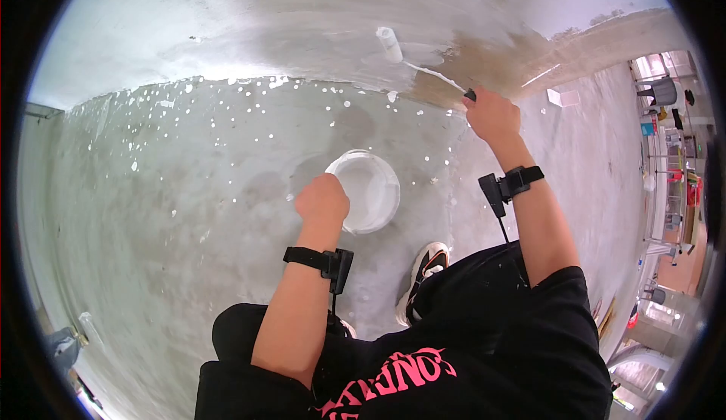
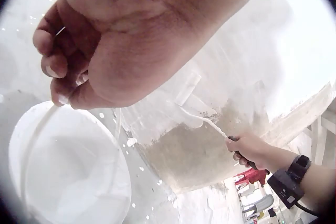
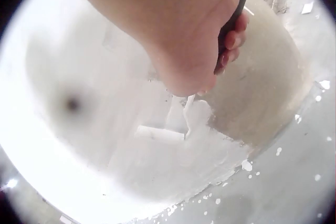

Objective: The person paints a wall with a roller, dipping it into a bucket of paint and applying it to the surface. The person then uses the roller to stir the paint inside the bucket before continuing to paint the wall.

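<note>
My right hand (image 1: 494, 121) grips the dark handle (image 3: 231, 29) of a paint roller, fingers curled round it. The roller's white sleeve (image 1: 389, 45) lies against the lower wall, and its paint-coated metal frame (image 1: 435, 74) runs back to the hand. My left hand (image 1: 322, 202) pinches the thin white handle (image 2: 38, 129) of a round white bucket (image 1: 395, 193) between thumb and fingers. In the left wrist view the bucket hangs below the fingertips, with pale white paint (image 2: 73, 166) inside. Around the roller, the wall is coated white beside a bare brown patch (image 3: 262, 92).
White paint drops dot the grey concrete floor (image 1: 204, 216), thickest along the wall's foot. A small white tray-like thing (image 1: 563, 98) lies by the wall at right. Stools, shelves and a red item (image 1: 693, 193) stand farther right. My shoe (image 1: 423, 272) is near the bucket.
</note>
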A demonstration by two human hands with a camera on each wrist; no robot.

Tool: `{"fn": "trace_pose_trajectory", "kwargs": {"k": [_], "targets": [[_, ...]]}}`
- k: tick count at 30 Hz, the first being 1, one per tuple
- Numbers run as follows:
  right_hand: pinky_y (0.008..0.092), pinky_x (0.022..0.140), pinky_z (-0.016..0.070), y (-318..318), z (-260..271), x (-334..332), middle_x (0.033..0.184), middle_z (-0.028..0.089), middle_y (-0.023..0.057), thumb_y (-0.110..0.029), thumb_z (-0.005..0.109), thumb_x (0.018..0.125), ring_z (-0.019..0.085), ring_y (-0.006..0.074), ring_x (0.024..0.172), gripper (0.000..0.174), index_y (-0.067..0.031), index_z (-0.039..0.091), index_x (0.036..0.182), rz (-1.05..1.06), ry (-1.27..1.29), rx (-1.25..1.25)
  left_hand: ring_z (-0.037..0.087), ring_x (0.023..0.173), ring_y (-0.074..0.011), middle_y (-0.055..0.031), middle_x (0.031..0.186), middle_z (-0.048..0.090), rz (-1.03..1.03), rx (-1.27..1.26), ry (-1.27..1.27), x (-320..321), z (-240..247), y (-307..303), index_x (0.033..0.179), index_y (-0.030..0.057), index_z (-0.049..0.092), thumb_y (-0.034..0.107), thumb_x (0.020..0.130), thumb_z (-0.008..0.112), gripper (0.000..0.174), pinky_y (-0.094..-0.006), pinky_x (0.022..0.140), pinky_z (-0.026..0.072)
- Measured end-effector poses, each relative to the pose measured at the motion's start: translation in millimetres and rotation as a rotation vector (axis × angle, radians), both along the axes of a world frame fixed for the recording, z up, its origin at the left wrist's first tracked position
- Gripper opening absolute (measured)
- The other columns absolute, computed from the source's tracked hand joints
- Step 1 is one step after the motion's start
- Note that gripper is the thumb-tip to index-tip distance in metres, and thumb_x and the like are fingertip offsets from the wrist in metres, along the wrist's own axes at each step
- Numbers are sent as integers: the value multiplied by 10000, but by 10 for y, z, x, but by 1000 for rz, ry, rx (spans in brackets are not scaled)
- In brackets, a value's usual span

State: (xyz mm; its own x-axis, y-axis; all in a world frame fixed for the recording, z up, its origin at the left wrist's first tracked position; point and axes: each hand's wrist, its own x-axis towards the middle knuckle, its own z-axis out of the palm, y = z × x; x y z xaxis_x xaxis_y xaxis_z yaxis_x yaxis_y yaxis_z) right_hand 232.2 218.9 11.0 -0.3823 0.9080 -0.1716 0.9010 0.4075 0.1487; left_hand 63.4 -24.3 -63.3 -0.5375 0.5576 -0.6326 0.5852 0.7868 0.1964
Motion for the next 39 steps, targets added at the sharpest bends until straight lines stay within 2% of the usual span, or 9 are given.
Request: {"fn": "trace_pose_trajectory", "kwargs": {"k": [9, 18, 20, 21, 23, 25, 29, 34, 39], "targets": [[491, 806, 495, 175, 175, 780, 968, 686, 190, -410, 523, 917, 646, 386, 954, 354, -103, 622, 1062, -91, -27, 89, 680, 949, -325, -143, 1001, 702, -10, -26, 20, 21, -14, -9, 972, 66, 697, 102, 769, 598, 228, -413, 760, 560], [495, 778, 482, 225, 265, 1270, 948, 685, 174, -434, 529, 919, 640, 377, 944, 346, -116, 625, 1015, -154, -12, 136, 676, 949, -342, -162, 1000, 698, -36, 0, 32, 17, -18, -40, 957, 60, 700, 101, 761, 593, 227, -421, 766, 558], [499, 773, 479, 252, 268, 1403, 933, 682, 178, -437, 531, 918, 638, 381, 935, 345, -115, 623, 1000, -135, -3, 162, 700, 895, -293, -111, 929, 715, -37, 24, 55, 13, -37, -63, 898, 81, 701, 106, 771, 620, 152, -381, 674, 561], [504, 752, 475, 284, 266, 1493, 905, 676, 184, -432, 538, 915, 635, 391, 909, 340, -107, 617, 976, -128, 12, 166, 700, 895, -293, -111, 929, 715, -28, 25, 55, 7, -26, -68, 898, 81, 701, 106, 771, 620, 152, -381, 674, 561], [510, 732, 471, 336, 265, 1656, 877, 671, 190, -426, 544, 913, 631, 402, 882, 337, -98, 610, 951, -106, 27, 171, 682, 936, -339, -159, 990, 701, -23, 39, -2, 11, 11, -63, 955, 58, 702, 104, 758, 598, 227, -425, 767, 556], [520, 694, 463, 324, 310, 1737, 833, 659, 199, -413, 558, 908, 620, 422, 832, 331, -84, 594, 915, -14, 112, 136, 685, 931, -333, -154, 989, 703, -10, 40, 0, 21, -10, -64, 949, 62, 702, 104, 760, 601, 218, -422, 762, 557], [530, 674, 461, 170, 253, 1389, 807, 657, 198, -418, 564, 901, 617, 425, 802, 328, -92, 595, 914, 105, 151, 111, 691, 925, -319, -141, 985, 706, 12, 40, -10, 25, -41, -71, 932, 77, 703, 104, 769, 607, 191, -413, 751, 560], [516, 691, 489, -11, -68, 515, 828, 671, 194, -416, 541, 916, 644, 400, 812, 354, -67, 597, 933, 267, 152, 45, 689, 934, -322, -141, 984, 706, 6, 54, -15, 64, 19, -123, 945, 78, 704, 105, 783, 605, 192, -412, 757, 560], [509, 738, 496, -192, -383, -439, 909, 676, 192, -406, 521, 934, 643, 394, 867, 357, -62, 600, 984, 317, 198, -22, 686, 944, -328, -145, 993, 704, 23, 73, -1, 51, 62, -153, 957, 79, 704, 109, 793, 602, 195, -415, 772, 560]]}}
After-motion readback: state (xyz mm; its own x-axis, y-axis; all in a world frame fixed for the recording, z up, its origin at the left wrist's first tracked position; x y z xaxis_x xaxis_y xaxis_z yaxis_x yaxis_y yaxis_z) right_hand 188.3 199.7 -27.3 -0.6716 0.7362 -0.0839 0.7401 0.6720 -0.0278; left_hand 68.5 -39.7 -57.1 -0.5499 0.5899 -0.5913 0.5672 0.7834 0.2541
